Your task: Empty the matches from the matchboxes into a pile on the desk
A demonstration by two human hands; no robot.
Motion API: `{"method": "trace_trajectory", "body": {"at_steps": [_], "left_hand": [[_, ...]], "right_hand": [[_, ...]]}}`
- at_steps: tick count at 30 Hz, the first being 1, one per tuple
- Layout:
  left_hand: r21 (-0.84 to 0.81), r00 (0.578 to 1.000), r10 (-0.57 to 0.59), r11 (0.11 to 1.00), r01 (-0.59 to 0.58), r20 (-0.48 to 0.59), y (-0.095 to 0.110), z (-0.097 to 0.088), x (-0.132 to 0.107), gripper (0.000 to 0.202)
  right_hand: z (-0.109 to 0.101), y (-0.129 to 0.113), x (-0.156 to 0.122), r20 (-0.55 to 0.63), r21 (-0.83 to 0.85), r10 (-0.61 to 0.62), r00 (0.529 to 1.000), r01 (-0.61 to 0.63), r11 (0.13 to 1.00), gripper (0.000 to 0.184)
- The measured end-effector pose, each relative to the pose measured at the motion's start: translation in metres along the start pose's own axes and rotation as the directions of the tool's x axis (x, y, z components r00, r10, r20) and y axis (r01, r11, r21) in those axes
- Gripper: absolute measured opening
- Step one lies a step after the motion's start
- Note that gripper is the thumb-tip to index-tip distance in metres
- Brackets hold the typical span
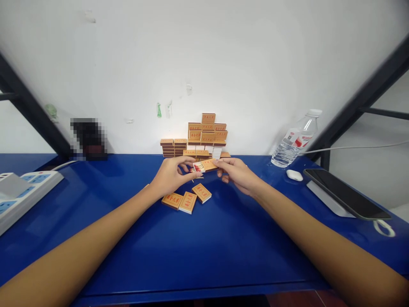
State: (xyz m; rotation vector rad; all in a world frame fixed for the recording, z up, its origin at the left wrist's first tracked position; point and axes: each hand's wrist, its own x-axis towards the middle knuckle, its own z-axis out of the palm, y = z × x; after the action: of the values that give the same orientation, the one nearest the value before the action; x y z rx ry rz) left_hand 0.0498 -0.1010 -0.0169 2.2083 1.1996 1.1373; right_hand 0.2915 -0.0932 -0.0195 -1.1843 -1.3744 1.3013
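An orange matchbox (208, 164) is held between both hands above the blue table (204, 251). Its tray is slid partly out toward the left, showing red-tipped matches (198, 167). My left hand (172, 175) pinches the tray end with its fingers curled. My right hand (236, 172) grips the sleeve end of the same box. Just below the hands lie three shut matchboxes (188, 199) flat on the table. Behind the hands, against the white wall, stands a pile of several more matchboxes (201, 138).
A clear water bottle (295, 143) leans at the back right, with a white earbud case (294, 175) and a dark phone (347, 194) on a stand beside it. A white power strip (22, 189) lies at the far left. Black frame struts rise at both sides.
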Motion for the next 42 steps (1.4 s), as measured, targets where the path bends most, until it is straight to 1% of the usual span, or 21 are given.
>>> {"method": "trace_trajectory", "body": {"at_steps": [2, 4, 7, 8, 9, 11, 12, 14, 17, 21, 23, 25, 28, 30, 31, 33, 37, 40, 42], "left_hand": [[0.031, 1.000, 0.017, 0.999, -0.017, 0.004, 0.000, 0.000, 0.000, 0.041], [0.033, 1.000, 0.031, 0.999, -0.031, -0.004, -0.002, -0.001, 0.001, 0.038], [0.027, 0.999, 0.029, 0.999, -0.029, -0.025, -0.007, -0.004, 0.003, 0.037], [0.024, 0.999, 0.028, 0.999, -0.027, -0.035, -0.008, -0.005, 0.004, 0.036], [0.021, 0.999, 0.029, 0.999, -0.028, -0.044, -0.010, -0.006, 0.004, 0.036], [0.018, 0.998, 0.039, 0.999, -0.038, -0.052, -0.013, -0.007, 0.005, 0.035], [0.018, 0.998, 0.045, 0.999, -0.044, -0.053, -0.014, -0.008, 0.005, 0.034], [0.020, 0.997, 0.048, 0.999, -0.047, -0.054, -0.015, -0.008, 0.005, 0.035], [0.012, 0.998, 0.032, 0.999, -0.032, -0.048, -0.014, -0.007, 0.005, 0.037], [0.005, 1.000, -0.001, 1.000, 0.001, -0.015, -0.012, -0.007, 0.004, 0.037], [0.013, 1.000, -0.003, 1.000, 0.004, -0.010, -0.011, -0.007, 0.003, 0.036], [0.026, 1.000, 0.002, 1.000, -0.001, -0.014, -0.011, -0.008, 0.004, 0.036], [0.019, 1.000, 0.015, 1.000, -0.015, -0.024, -0.012, -0.009, 0.004, 0.036], [0.010, 1.000, 0.018, 1.000, -0.017, -0.025, -0.011, -0.009, 0.005, 0.036], [0.010, 1.000, 0.015, 1.000, -0.014, -0.025, -0.011, -0.010, 0.005, 0.036], [0.016, 1.000, 0.012, 1.000, -0.012, -0.020, -0.010, -0.009, 0.005, 0.035], [0.021, 1.000, 0.020, 1.000, -0.020, -0.006, -0.010, -0.008, 0.004, 0.033], [0.022, 1.000, 0.028, 0.999, -0.028, 0.001, -0.011, -0.007, 0.004, 0.033], [0.027, 1.000, 0.026, 0.999, -0.026, 0.005, -0.012, -0.007, 0.004, 0.035]], "right_hand": [[0.002, -0.001, -0.002, 0.014, 0.008, -0.003, 1.000, 0.003, 1.000, 0.028], [-0.003, -0.003, 0.000, -0.024, -0.007, -0.008, 1.000, 0.008, 1.000, 0.026], [-0.025, -0.003, 0.013, -0.147, -0.112, -0.040, 0.988, 0.023, 0.993, 0.020], [-0.035, -0.003, 0.020, -0.214, -0.183, -0.065, 0.975, 0.026, 0.983, 0.019], [-0.045, -0.002, 0.028, -0.301, -0.254, -0.100, 0.948, 0.022, 0.967, 0.018], [-0.064, 0.001, 0.044, -0.462, -0.383, -0.161, 0.872, -0.033, 0.923, 0.018], [-0.071, 0.004, 0.052, -0.509, -0.412, -0.180, 0.842, -0.055, 0.909, 0.019], [-0.080, 0.011, 0.065, -0.553, -0.457, -0.201, 0.809, -0.092, 0.885, 0.021], [-0.082, 0.023, 0.077, -0.540, -0.531, -0.220, 0.813, -0.126, 0.838, 0.024], [-0.076, 0.030, 0.079, -0.489, -0.648, -0.260, 0.833, -0.147, 0.747, 0.029], [-0.075, 0.030, 0.076, -0.451, -0.693, -0.274, 0.849, -0.140, 0.707, 0.030], [-0.074, 0.028, 0.073, -0.392, -0.739, -0.282, 0.876, -0.117, 0.664, 0.032], [-0.074, 0.027, 0.069, -0.316, -0.805, -0.318, 0.894, -0.076, 0.588, 0.046], [-0.075, 0.027, 0.069, -0.292, -0.833, -0.326, 0.899, -0.071, 0.549, 0.054], [-0.075, 0.027, 0.068, -0.281, -0.843, -0.318, 0.906, -0.074, 0.533, 0.054], [-0.074, 0.027, 0.069, -0.269, -0.861, -0.306, 0.913, -0.085, 0.502, 0.048], [-0.071, 0.026, 0.068, -0.286, -0.874, -0.327, 0.901, -0.105, 0.474, 0.034], [-0.068, 0.026, 0.068, -0.272, -0.886, -0.346, 0.898, -0.093, 0.455, 0.031], [-0.067, 0.027, 0.068, -0.243, -0.900, -0.361, 0.900, -0.071, 0.429, 0.033]]}}
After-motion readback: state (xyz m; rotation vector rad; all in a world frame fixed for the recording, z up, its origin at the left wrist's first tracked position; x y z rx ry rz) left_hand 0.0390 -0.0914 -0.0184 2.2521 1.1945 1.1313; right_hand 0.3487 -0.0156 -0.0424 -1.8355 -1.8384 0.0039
